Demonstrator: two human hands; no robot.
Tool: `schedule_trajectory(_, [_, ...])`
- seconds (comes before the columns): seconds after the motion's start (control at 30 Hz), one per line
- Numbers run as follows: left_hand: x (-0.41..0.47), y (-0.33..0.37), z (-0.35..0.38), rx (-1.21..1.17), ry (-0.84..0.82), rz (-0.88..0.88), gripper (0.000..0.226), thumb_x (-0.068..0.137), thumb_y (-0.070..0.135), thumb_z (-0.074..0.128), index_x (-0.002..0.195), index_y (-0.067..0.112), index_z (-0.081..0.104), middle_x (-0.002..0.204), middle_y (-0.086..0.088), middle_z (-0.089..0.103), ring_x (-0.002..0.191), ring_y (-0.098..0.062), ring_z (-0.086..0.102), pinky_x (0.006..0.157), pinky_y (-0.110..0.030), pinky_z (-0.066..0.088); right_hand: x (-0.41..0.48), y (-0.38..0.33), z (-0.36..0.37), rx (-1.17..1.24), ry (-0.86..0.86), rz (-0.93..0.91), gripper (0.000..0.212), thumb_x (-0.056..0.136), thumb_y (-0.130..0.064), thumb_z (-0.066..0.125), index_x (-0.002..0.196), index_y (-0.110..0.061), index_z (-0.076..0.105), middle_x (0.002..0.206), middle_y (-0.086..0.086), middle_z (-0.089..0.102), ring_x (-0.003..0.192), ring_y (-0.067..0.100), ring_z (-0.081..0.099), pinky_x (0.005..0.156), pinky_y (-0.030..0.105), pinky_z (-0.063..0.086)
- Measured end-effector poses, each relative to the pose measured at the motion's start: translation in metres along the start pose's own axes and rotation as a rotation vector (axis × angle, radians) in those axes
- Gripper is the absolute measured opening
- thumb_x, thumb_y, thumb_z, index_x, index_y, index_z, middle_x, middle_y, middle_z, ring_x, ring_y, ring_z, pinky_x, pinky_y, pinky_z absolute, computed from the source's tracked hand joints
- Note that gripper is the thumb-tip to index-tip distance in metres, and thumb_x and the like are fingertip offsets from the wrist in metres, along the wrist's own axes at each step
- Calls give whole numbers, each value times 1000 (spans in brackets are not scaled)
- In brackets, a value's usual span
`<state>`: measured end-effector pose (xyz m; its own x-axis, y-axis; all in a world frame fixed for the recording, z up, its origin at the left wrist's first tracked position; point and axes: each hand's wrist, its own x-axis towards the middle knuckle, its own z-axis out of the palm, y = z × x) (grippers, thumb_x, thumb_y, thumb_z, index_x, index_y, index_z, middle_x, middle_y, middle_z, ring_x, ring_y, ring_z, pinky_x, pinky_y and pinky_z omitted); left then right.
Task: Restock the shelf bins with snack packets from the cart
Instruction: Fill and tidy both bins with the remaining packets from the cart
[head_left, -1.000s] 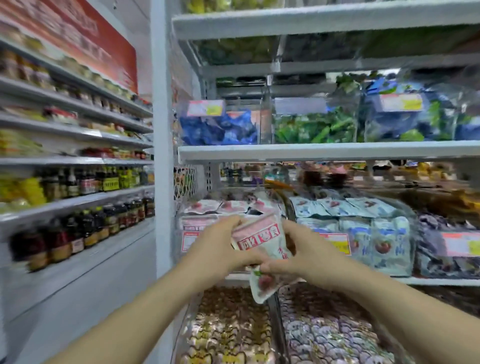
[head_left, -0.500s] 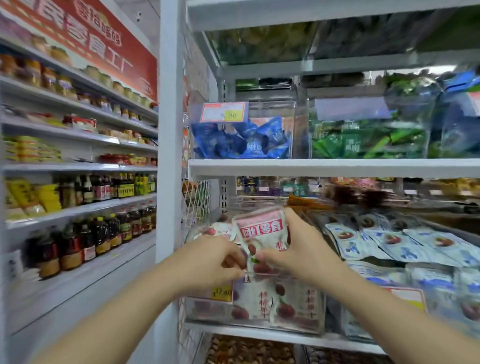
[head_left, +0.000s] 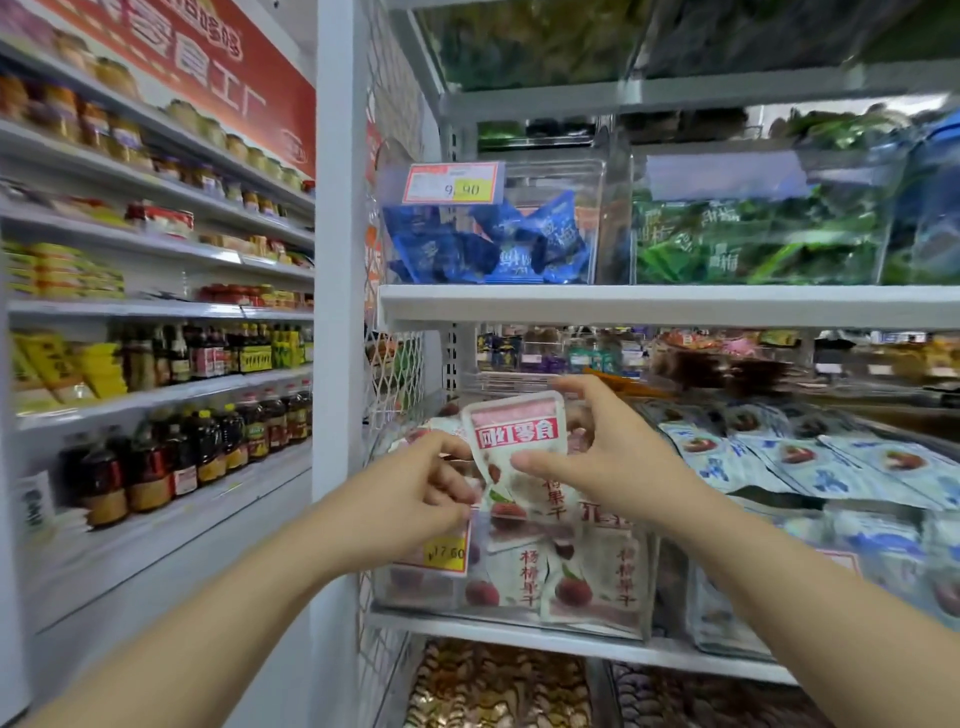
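Note:
A white and pink snack packet (head_left: 519, 441) with red fruit printed on it stands upright in front of the middle shelf. My right hand (head_left: 608, 457) pinches its right side, thumb on the front. My left hand (head_left: 421, 491) pinches its lower left edge. Just below and behind it sits a clear shelf bin (head_left: 641, 587) holding several packets of the same kind, with a price tag reading 17.60 on its front. No cart is in view.
A bin of pale blue packets (head_left: 810, 467) stands right of the clear bin. Above, bins of dark blue packets (head_left: 498, 244) and green packets (head_left: 753, 239) sit on a white shelf (head_left: 665, 304). A white upright post (head_left: 337, 312) borders the left; bottles (head_left: 182, 457) line the left aisle shelves.
The view has tilted upward, so the shelves sit lower in frame. Both hands keep hold of the packet, which has come upright above the clear bin.

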<state>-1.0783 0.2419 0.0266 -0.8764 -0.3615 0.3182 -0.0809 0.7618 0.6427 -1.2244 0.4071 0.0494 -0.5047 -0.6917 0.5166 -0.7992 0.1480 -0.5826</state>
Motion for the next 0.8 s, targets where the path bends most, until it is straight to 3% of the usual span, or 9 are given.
schedule_trajectory(0.07, [2, 2, -7, -7, 34, -17, 34, 93, 7, 61, 118, 29, 53, 100, 4, 70, 88, -12, 72, 86, -39, 58, 3, -5, -4, -99, -70, -70, 86, 77, -42, 83, 146, -42, 31, 127, -22, 54, 117, 2, 54, 91, 24, 46])
schedule_trajectory(0.2, [9, 10, -20, 295, 112, 49, 25, 94, 18, 67, 115, 31, 61, 113, 15, 66, 89, -2, 67, 86, -26, 56, 5, -14, -7, -266, -171, -72, 61, 82, -35, 80, 123, -41, 36, 105, -20, 58, 94, 5, 62, 76, 22, 49])
schedule_trajectory(0.27, [13, 16, -20, 532, 68, 83, 29, 92, 26, 70, 120, 29, 63, 119, 13, 63, 93, -4, 60, 88, -26, 52, 6, -15, -7, -253, -188, -46, 59, 81, -36, 81, 118, -39, 35, 98, -16, 58, 92, 7, 62, 77, 23, 50])
schedule_trajectory(0.37, [22, 22, -21, 795, -53, 45, 33, 88, 30, 72, 119, 29, 62, 118, 7, 66, 99, -15, 61, 87, -36, 54, 5, -14, -1, -273, -166, -41, 57, 79, -40, 83, 115, -35, 39, 104, -13, 61, 93, 10, 62, 81, 31, 52])
schedule_trajectory(0.43, [29, 25, -26, 902, -122, -8, 31, 87, 35, 73, 114, 24, 61, 113, 3, 67, 95, -20, 61, 82, -37, 54, 4, -13, 5, -288, -153, -47, 55, 77, -41, 84, 110, -33, 40, 100, -11, 61, 87, 11, 61, 72, 28, 49])
schedule_trajectory(0.5, [36, 28, -28, 968, -189, -39, 33, 87, 38, 73, 112, 20, 61, 107, 3, 66, 92, -20, 60, 78, -36, 54, 4, -12, 7, -312, -155, -40, 54, 75, -41, 85, 105, -31, 41, 93, -8, 60, 76, 12, 57, 61, 26, 42])
schedule_trajectory(0.6, [43, 33, -27, 1036, -234, -23, 32, 87, 35, 74, 111, 18, 62, 94, 5, 58, 86, -20, 57, 67, -33, 47, 7, -8, 10, -354, -166, -24, 55, 73, -43, 86, 95, -31, 38, 88, -2, 60, 73, 15, 55, 58, 29, 38])
schedule_trajectory(0.7, [43, 28, -25, 1055, -181, 47, 22, 86, 31, 73, 91, 19, 56, 81, 6, 53, 76, -18, 54, 61, -31, 43, 8, -6, 18, -391, -189, -37, 54, 75, -41, 85, 86, -31, 34, 84, -3, 57, 70, 11, 51, 54, 28, 36])
schedule_trajectory(0.8, [41, 18, -27, 943, -187, 65, 15, 87, 25, 69, 85, 22, 55, 85, 5, 58, 76, -17, 55, 64, -33, 47, 8, -7, 17, -376, -235, -30, 47, 78, -42, 82, 93, -28, 40, 89, -3, 60, 77, 13, 55, 63, 30, 44])
